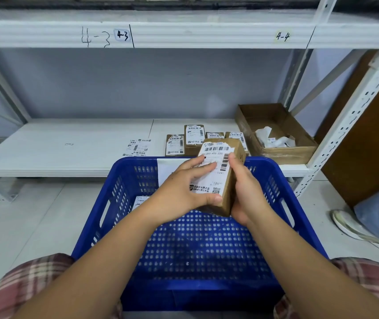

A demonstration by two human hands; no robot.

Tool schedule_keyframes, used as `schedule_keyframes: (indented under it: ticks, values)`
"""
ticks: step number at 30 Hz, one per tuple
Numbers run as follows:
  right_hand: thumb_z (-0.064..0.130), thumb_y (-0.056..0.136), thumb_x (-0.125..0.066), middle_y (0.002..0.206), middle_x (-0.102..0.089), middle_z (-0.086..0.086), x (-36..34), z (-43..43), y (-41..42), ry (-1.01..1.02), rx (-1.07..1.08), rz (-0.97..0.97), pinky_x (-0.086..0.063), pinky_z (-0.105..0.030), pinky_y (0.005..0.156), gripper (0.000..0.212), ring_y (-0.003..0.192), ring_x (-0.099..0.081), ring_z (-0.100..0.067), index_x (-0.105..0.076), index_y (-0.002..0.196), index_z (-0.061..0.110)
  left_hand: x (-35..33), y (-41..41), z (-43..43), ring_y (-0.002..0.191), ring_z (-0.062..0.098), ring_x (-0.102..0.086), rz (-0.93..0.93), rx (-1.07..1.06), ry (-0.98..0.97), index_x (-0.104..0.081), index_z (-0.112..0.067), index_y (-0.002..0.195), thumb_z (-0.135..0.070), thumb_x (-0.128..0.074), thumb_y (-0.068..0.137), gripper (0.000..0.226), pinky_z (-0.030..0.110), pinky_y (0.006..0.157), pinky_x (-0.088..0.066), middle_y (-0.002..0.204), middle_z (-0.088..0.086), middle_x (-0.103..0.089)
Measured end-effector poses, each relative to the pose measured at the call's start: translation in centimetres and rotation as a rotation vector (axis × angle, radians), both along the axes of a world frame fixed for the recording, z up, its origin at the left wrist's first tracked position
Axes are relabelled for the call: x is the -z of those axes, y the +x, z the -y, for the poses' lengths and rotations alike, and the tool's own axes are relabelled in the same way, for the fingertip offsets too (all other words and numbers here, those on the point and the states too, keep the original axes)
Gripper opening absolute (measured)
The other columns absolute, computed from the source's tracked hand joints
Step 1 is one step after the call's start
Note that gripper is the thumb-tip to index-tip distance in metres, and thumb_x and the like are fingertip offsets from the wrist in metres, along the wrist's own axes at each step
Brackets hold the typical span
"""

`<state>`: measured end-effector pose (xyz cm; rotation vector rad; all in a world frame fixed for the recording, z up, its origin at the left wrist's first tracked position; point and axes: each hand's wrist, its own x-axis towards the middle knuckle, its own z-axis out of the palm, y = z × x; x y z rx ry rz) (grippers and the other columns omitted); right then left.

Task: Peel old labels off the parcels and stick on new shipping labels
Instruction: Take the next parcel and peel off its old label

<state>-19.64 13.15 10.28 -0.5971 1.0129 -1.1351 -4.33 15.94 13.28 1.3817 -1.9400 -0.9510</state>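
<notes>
- Head view: a small brown parcel [228, 194] is held tilted above the blue basket [299, 203], its white label [213, 180] facing up.
- The left hand [183, 189] lies flat on the label, fingers [203, 168] nearly straight and pressing the paper.
- The right hand [246, 189] wraps round the parcel's right side, its thumb on the label's top corner.
- On the shelf [68, 146] behind, several labelled parcels [194, 134] stand beside loose label sheets [137, 147].
- A cardboard box [299, 150] to their right holds paper scraps [273, 138].
</notes>
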Motion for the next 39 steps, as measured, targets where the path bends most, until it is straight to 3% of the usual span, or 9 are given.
schedule_keyframes:
  ticks: [2,6,12,16,20,25,30,33,39]
  values:
    - [0.044,0.092,-0.061,0.11,-0.073,-0.01,0.0,-0.2,0.1,-0.014,0.017,-0.006,-0.059,-0.044,0.078,0.046,0.097,-0.072,-0.029,-0.055,0.131,0.021,-0.1,0.0,0.0,0.119,-0.018,-0.024,-0.023,-0.01,0.023,-0.047,-0.031,0.138,-0.027,-0.078,0.075,0.07,0.0,0.1,-0.019,0.149,-0.021,-0.025]
    - [0.04,0.093,-0.062,0.107,-0.074,-0.008,0.1,-0.3,0.5,-0.029,0.061,-0.068,-0.06,-0.042,0.077,0.043,0.093,-0.073,-0.026,-0.054,0.13,0.019,-0.2,0.3,0.0,0.135,-0.004,-0.025,0.101,0.012,0.019,-0.044,-0.032,0.14,-0.031,-0.078,0.075,0.073,0.024,0.116,-0.022,0.153,-0.014,-0.025]
    - [0.039,0.094,-0.061,0.105,-0.074,-0.008,0.5,-0.4,0.8,0.003,0.079,-0.077,-0.059,-0.034,0.066,0.04,0.089,-0.074,-0.024,-0.057,0.126,0.017,0.6,-0.1,-0.1,0.139,0.001,-0.023,0.257,0.023,-0.042,-0.037,-0.032,0.143,-0.034,-0.07,0.082,0.07,0.009,0.107,-0.012,0.155,-0.01,-0.022]
    - [0.039,0.093,-0.061,0.106,-0.074,-0.008,0.6,-0.5,0.7,0.015,0.085,-0.11,-0.06,-0.041,0.077,0.04,0.092,-0.073,-0.025,-0.057,0.127,0.017,1.3,-0.2,-0.1,0.137,0.001,-0.028,0.304,-0.018,-0.124,-0.04,-0.034,0.141,-0.017,-0.057,0.088,0.058,0.009,0.105,-0.017,0.153,-0.008,-0.029]
    - [0.041,0.092,-0.062,0.107,-0.072,-0.009,0.7,-0.4,0.6,0.052,0.119,-0.146,-0.058,-0.044,0.083,0.043,0.094,-0.072,-0.027,-0.056,0.125,0.014,1.5,-0.1,0.1,0.138,-0.002,-0.022,0.188,0.027,0.0,-0.038,-0.035,0.142,-0.032,-0.067,0.084,0.065,0.012,0.109,-0.013,0.153,-0.014,-0.025]
    - [0.042,0.093,-0.06,0.105,-0.072,-0.01,0.4,-0.2,0.3,0.066,0.1,-0.145,-0.057,-0.034,0.062,0.043,0.088,-0.072,-0.027,-0.054,0.126,0.016,1.8,-0.3,0.3,0.13,-0.005,-0.031,-0.026,-0.015,0.089,-0.048,-0.031,0.136,-0.031,-0.079,0.072,0.071,0.002,0.102,-0.021,0.147,-0.016,-0.031]
    - [0.043,0.093,-0.061,0.106,-0.072,-0.01,0.4,-0.3,0.4,0.061,0.094,-0.176,-0.059,-0.041,0.074,0.044,0.092,-0.072,-0.029,-0.053,0.128,0.018,1.8,-0.1,0.4,0.133,0.002,-0.036,-0.067,-0.017,0.107,-0.053,-0.032,0.131,-0.025,-0.082,0.069,0.068,0.029,0.115,-0.027,0.147,-0.011,-0.037]
    - [0.044,0.092,-0.062,0.107,-0.071,-0.009,0.5,-0.5,0.4,0.069,0.086,-0.203,-0.057,-0.048,0.085,0.044,0.095,-0.07,-0.029,-0.052,0.127,0.019,1.5,0.1,0.3,0.133,0.004,-0.038,-0.035,0.031,0.094,-0.053,-0.042,0.127,-0.029,-0.081,0.071,0.064,0.032,0.114,-0.029,0.149,-0.007,-0.036]
    - [0.043,0.092,-0.062,0.109,-0.071,-0.008,0.2,-0.6,0.3,0.043,0.073,-0.223,-0.058,-0.046,0.083,0.043,0.096,-0.07,-0.027,-0.055,0.127,0.02,1.5,0.3,0.2,0.136,0.007,-0.034,0.04,0.046,0.026,-0.047,-0.043,0.133,-0.029,-0.076,0.077,0.065,0.035,0.115,-0.029,0.15,-0.005,-0.034]
